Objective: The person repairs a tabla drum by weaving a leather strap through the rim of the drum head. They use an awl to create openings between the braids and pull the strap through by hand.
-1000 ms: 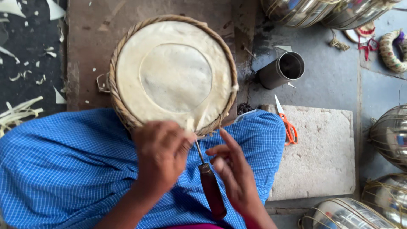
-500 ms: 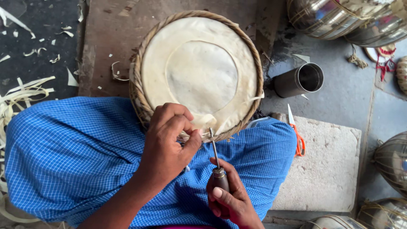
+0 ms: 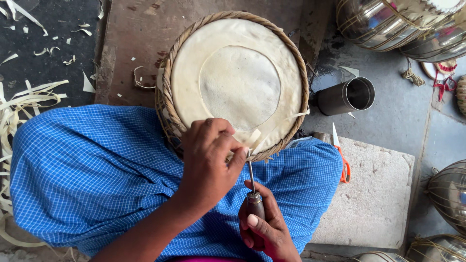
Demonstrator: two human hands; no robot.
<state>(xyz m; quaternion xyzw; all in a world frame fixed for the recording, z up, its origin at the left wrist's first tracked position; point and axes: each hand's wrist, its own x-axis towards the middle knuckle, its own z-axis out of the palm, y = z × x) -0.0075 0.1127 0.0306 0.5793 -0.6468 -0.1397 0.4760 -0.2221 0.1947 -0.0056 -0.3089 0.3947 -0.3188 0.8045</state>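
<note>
A round drum (image 3: 233, 82) with a pale hide head and a braided rim stands between my knees, which are covered in blue checked cloth (image 3: 97, 174). My left hand (image 3: 209, 160) pinches a pale hide strip (image 3: 253, 138) at the drum's near rim. My right hand (image 3: 264, 228) grips the dark wooden handle of an awl (image 3: 251, 184). The awl's metal shaft points up to the rim, right beside my left thumb.
A metal cup (image 3: 347, 96) lies right of the drum. Orange-handled scissors (image 3: 341, 157) rest on a stone slab (image 3: 374, 204). Shiny metal drum shells (image 3: 403, 24) stand at the top right and right edge. Pale hide trimmings (image 3: 19, 102) litter the dark floor at left.
My right hand has slid down the awl handle toward me, and the shaft now stands more upright at the rim. My left hand stays on the strip at the rim.
</note>
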